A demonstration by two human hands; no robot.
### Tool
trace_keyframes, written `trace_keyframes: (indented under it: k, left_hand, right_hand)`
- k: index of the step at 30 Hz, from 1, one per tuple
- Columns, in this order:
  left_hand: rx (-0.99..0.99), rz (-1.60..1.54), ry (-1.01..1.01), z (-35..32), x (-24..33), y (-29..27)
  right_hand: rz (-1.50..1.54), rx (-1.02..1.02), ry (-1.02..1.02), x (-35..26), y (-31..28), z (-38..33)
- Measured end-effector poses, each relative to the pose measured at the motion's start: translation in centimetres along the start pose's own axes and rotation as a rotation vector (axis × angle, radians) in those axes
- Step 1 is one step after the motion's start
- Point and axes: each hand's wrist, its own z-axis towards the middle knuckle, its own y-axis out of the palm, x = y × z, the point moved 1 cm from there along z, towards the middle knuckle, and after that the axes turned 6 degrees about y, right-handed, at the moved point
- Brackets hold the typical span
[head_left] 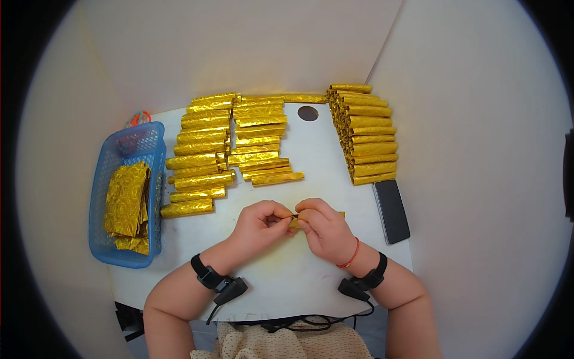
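Observation:
Close together over the near middle of the white table, my left hand [262,222] and my right hand [324,229] pinch one piece of gold foil paper [295,224]. Fingers cover most of it; a corner sticks out past my right fingers, and a dark edge shows between the fingertips. Beyond my hands lie rows of rolled gold paper tubes [196,148], with more narrow gold rolls [258,142] beside them. On the far right rises a stacked pile of gold tubes [371,139], their open ends facing left.
A blue plastic basket [156,197] at the left holds flat gold paper sheets [125,200]. Orange-handled scissors [140,118] are behind it. A dark phone [391,212] lies by the right edge. The table [263,287] has a round hole [308,113]; walls surround it. Black cables [311,323] run along the near edge.

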Motion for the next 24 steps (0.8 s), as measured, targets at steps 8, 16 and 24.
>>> trace_keyframes:
  k: [8, 16, 24]
  left_hand:
    - [0.016, 0.26, 0.155, -0.2, -0.2, -0.1]
    - [0.011, -0.348, -0.088, -0.1, -0.2, 0.9]
    - [0.076, -0.323, -0.126, -0.4, -0.2, 1.2]
  right_hand:
    - [-0.075, 0.069, 0.042, -0.2, 0.1, 0.1]
    - [-0.077, 0.081, -0.013, 0.1, -0.1, -0.1]
    - [-0.086, 0.123, 0.014, -0.7, 0.0, 0.0]
